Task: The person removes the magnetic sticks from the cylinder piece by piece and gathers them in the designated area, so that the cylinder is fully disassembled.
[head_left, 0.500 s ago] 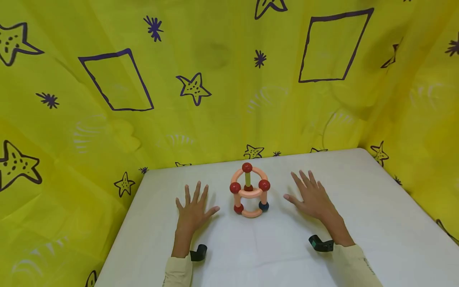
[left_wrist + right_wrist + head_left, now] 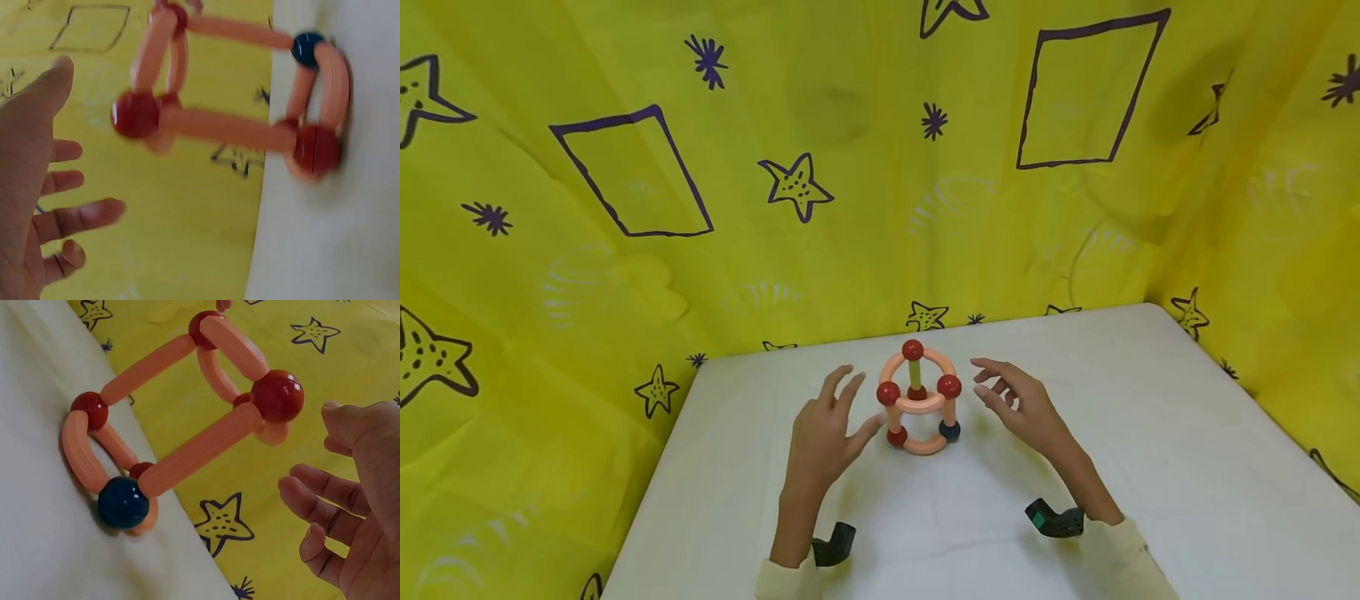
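A toy frame built of rods and balls stands upright on the white table. Curved peach rods make an upper and a lower ring, joined by upright rods; one upright at the back is yellow-green. Most balls are red, and a dark blue ball sits at the lower right corner. My left hand is raised just left of the toy, fingers loosely bent, its thumb tip close to the side. My right hand hovers to the right, fingers loosely curved, a small gap from the toy. Neither hand holds anything.
The white table runs back to a yellow cloth wall with drawn stars and shapes, which also closes in the sides. A dark wrist device sits on the left wrist, another on the right.
Both hands were spread flat with fingers apart on either side; now they are lifted, turned inward, fingers bent, and nearer the toy. The toy stands in the same place.
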Demonstrator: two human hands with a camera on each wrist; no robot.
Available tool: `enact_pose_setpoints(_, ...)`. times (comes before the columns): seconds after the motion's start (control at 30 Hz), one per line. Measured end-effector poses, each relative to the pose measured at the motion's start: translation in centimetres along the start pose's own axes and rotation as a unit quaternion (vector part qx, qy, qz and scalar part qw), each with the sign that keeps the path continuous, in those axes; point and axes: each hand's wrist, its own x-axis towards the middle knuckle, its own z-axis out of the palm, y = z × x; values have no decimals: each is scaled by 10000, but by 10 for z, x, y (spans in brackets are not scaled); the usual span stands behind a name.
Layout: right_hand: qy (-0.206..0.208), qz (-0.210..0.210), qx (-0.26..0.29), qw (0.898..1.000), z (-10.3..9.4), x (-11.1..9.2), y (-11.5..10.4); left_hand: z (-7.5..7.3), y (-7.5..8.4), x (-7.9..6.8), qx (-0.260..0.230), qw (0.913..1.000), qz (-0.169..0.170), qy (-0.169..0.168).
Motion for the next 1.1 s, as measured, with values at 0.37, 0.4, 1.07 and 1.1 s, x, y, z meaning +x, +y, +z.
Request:
enact_pose_setpoints(0.37, -283, 49, 341, 9990, 10, 5, -11, 27, 53, 8, -807, 9908, 963, 503)
enact_pose_setpoints(0.4, -285, 62, 358, 9989, 11, 5, -11, 29, 55, 9, -804, 9903, 972, 576)
enact_pose_setpoints(1.07, -114, 341, 763, 9964, 25, 5, -10, 48, 68, 16, -587, 9933, 661, 741)
enact_pose_setpoints(1.1, -105, 353, 775, 9963, 25, 5, -10, 48, 69, 17, -546, 9935, 668, 740)
